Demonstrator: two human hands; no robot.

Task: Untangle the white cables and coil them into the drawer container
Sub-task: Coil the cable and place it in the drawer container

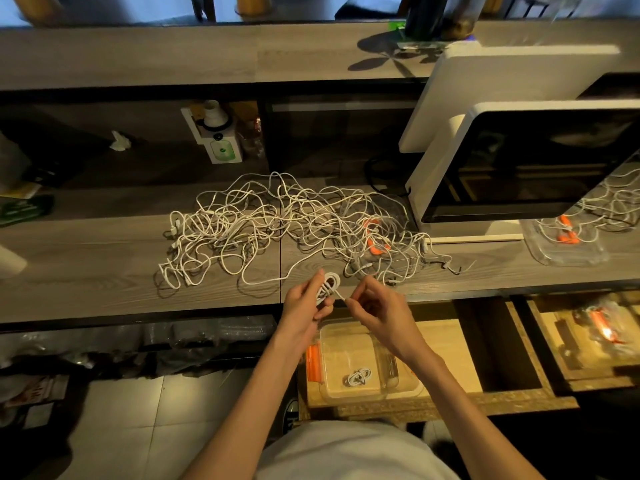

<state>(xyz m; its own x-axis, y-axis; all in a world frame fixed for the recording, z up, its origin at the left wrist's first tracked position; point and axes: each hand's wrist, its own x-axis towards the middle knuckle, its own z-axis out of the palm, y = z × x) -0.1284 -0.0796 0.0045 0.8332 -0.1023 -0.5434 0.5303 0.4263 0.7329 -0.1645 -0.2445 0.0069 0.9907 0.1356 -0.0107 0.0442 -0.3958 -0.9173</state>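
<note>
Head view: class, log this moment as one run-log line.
left hand: holds coiled cable | right hand: pinches its end | container: one coil | tangle: on desk

Left hand point(304, 306) holds a coiled white cable point(329, 287); right hand point(375, 311) pinches its end.

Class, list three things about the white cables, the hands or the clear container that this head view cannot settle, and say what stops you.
1. Head view: how many white cables make up the tangled pile; overlapping strands hide it.
2. Which plug ends the small white coil; the left hand covers it.
3. What the right hand pinches: too small.
4. The clear plastic container: forearms hide its near-left part.
</note>
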